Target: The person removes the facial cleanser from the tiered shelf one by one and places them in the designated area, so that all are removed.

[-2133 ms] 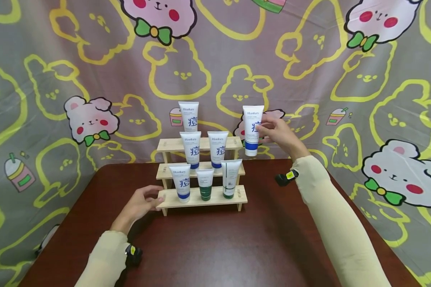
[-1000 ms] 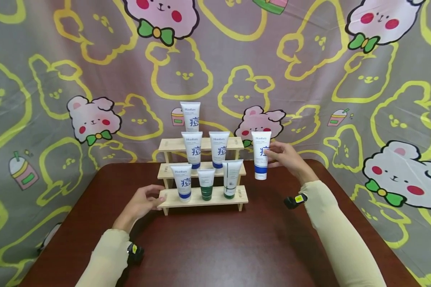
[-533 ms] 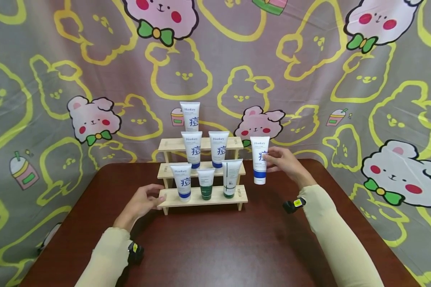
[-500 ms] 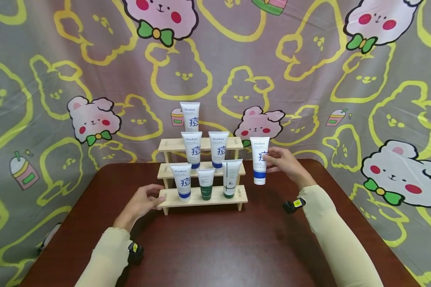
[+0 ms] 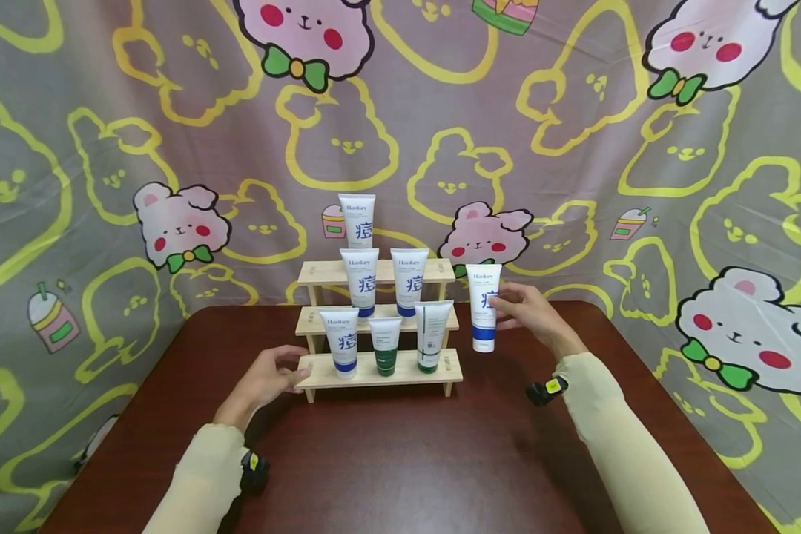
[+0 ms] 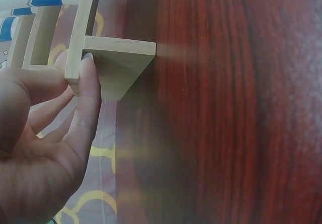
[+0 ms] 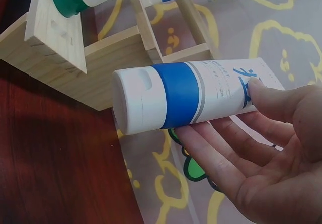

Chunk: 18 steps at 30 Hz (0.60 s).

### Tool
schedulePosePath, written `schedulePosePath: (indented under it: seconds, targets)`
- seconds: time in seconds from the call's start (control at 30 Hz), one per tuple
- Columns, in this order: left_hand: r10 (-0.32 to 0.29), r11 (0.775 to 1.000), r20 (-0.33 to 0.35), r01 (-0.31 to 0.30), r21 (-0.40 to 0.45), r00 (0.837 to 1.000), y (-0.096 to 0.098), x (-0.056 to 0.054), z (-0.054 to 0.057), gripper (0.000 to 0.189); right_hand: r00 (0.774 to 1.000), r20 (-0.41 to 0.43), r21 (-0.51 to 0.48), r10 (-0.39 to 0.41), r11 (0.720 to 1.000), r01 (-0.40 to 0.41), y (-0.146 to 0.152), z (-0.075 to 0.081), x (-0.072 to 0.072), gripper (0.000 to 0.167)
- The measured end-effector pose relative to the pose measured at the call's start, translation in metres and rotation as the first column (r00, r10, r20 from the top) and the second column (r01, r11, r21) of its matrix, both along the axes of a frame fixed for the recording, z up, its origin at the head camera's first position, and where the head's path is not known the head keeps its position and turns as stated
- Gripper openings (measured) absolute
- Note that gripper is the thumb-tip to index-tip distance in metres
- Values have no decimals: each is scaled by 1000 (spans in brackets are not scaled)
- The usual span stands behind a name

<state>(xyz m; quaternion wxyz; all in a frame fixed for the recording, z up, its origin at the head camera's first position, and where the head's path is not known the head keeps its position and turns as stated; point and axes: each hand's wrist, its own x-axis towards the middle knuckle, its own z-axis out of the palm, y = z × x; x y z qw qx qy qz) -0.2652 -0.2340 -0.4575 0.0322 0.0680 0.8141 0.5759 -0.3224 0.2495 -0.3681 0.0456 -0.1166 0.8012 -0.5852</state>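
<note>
My left hand (image 5: 267, 382) pinches the left end of the lowest board of a three-step wooden display stand (image 5: 449, 372); in the left wrist view, the thumb and fingers grip that board (image 6: 78, 48) from both faces. My right hand (image 5: 527, 315) holds a white squeeze tube (image 5: 483, 297) with a blue band upright in the air, just right of the stand. In the right wrist view, the thumb presses one side of this tube (image 7: 181, 93) and the fingers lie along the other, its white cap pointing away from the palm.
White-and-blue tubes stand on all steps: one on top (image 5: 357, 221), two in the middle, one at bottom left (image 5: 340, 341). Beside the latter are a small green-and-white tube (image 5: 385, 345) and a taller one (image 5: 432, 334). Behind the dark red table (image 5: 400, 460) hangs a patterned curtain (image 5: 233, 133).
Over the two seconds, my right hand has lowered the tube and shifted it slightly right, from beside the top step to beside the middle one. The left hand has kept its grip on the stand.
</note>
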Motion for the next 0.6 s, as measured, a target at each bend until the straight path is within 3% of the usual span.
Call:
schedulePosePath:
  seconds: [0.6]
  targets:
    - [9,1000,10,-9,-16,1000,1,1,1,42,999,53,-41,-8,999,10,13,-19,-3,50]
